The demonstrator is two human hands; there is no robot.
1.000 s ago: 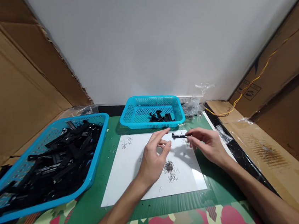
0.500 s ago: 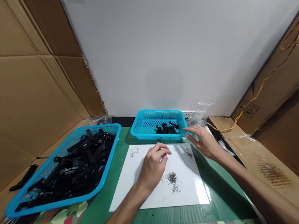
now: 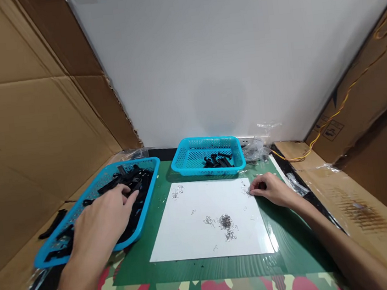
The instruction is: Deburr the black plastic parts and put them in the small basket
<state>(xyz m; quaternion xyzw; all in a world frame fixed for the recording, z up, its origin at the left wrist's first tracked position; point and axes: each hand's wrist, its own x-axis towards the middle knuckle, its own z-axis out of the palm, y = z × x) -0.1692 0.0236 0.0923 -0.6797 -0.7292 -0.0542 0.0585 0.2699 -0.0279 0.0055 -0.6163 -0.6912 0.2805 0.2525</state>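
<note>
My left hand reaches over the large blue basket on the left, thumb and forefinger apart above the black plastic parts heaped in it. Whether its other fingers touch a part is hidden. At the right edge of the white sheet, my right hand has its fingertips pinched together by a small cluster of tiny metal pieces. Anything between those fingertips is too small to make out. A denser pile of thin, bent metal pieces lies toward the middle right of the sheet.
A smaller blue basket with several black parts stands behind the sheet. Crumpled clear plastic lies beside it. Cardboard walls stand left and right, a white wall at the back. A yellow-red wire hangs at the right.
My left hand has moved from above the sheet to the large basket at left. My right hand has come from the small basket's edge down to the sheet's right edge, fingers now pinched.
</note>
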